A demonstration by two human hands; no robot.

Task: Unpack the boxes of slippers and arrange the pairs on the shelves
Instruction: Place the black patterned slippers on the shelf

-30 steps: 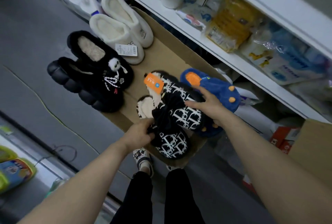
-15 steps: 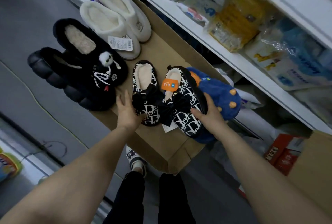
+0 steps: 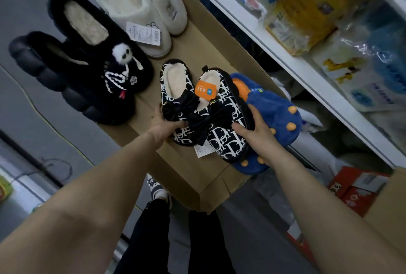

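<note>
A pair of black-and-white patterned slippers with black bows lies side by side on a flat cardboard sheet (image 3: pixel 197 49). My left hand (image 3: pixel 163 129) grips the toe of the left patterned slipper (image 3: pixel 173 84). My right hand (image 3: pixel 258 136) holds the outer side of the right patterned slipper (image 3: pixel 228 139), which carries an orange tag (image 3: pixel 205 90) and leans on a blue slipper with orange spots (image 3: pixel 272 111). A black furry pair (image 3: pixel 87 58) and a white fleecy pair (image 3: pixel 140 3) sit further along the cardboard.
A white shelf (image 3: pixel 283 54) along the right holds bagged goods in yellow and blue packaging. Red boxes (image 3: pixel 356 188) and a brown carton (image 3: pixel 391 207) stand low on the right. Grey floor lies to the left; my legs in black trousers (image 3: pixel 158 236) are below.
The patterned pair was stacked askew a second ago; both hands set the slippers side by side, heels away from me. The left hand has shifted from beside the left slipper onto its toe.
</note>
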